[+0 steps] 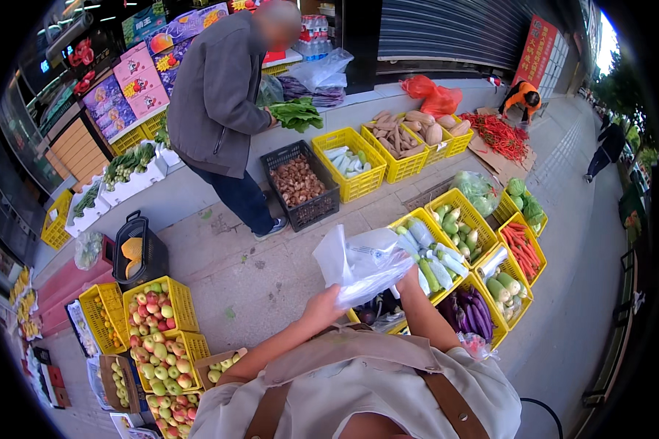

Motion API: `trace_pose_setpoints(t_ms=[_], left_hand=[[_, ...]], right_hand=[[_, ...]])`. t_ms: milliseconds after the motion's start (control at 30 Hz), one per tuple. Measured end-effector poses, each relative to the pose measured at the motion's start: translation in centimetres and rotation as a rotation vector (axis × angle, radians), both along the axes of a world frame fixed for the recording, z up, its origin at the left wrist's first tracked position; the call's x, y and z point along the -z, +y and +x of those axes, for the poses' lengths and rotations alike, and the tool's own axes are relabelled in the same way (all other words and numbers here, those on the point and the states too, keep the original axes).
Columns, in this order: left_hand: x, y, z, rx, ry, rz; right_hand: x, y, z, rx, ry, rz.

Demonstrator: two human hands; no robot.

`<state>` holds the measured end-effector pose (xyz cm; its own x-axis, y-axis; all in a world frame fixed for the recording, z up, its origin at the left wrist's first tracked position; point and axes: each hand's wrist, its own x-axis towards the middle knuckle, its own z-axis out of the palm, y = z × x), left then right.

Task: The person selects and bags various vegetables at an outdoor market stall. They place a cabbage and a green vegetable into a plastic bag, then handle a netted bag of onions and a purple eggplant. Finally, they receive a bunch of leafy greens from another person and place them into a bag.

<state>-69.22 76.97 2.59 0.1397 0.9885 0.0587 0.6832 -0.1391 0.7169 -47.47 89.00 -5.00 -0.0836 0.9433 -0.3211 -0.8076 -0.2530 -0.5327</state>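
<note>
A thin clear bag (362, 263) hangs in the air in front of the chest, above the near yellow crates (447, 252). Both hands are closed on it. The left hand (322, 304) pinches the lower edge from below; the right hand (405, 282) grips the other side, mostly hidden behind the film — so the fingers cannot be made out. Held at two points like this, the bag's mouth seems to be getting pulled apart, though the opening itself is not clear.

Just below the bag lie dark eggplants (472, 307) and pale wrapped vegetables (432, 256), each kind in its own crate, so a shopper can pick from above. Further right sit red peppers (521, 245) and green gourds (501, 289).

Left of the person, crates of apples (154, 333) stand on the pavement. Well beyond, another person in a grey jacket (216, 95) bends over a raised ledge, holding leafy greens (296, 113), beside a black crate of mushrooms (298, 181).
</note>
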Motion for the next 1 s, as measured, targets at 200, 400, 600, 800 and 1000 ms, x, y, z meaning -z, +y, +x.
trace_pose_setpoints(t_ms=[200,400,600,800,1000], left_hand=[[5.2,3.0,-8.8,-0.765,-0.367,0.376],[0.7,1.5,-5.7,-0.477,-1.111,-0.215],[2.1,-0.2,-4.9,-0.375,-0.121,0.113],[7.7,0.4,-10.8,-1.037,-1.268,-0.177],[2.7,-2.2,-4.6,-0.599,-1.243,-0.405]], right_hand=[[-4.1,-7.5,-1.9,-0.866,-0.603,0.257],[4.9,-1.6,-0.2,-0.301,-1.384,0.276],[-2.8,-1.2,-2.2,0.105,-0.875,0.198],[-7.6,-6.8,-1.8,-0.913,-0.42,0.216],[0.9,-2.6,1.8,-0.375,-1.218,0.287]])
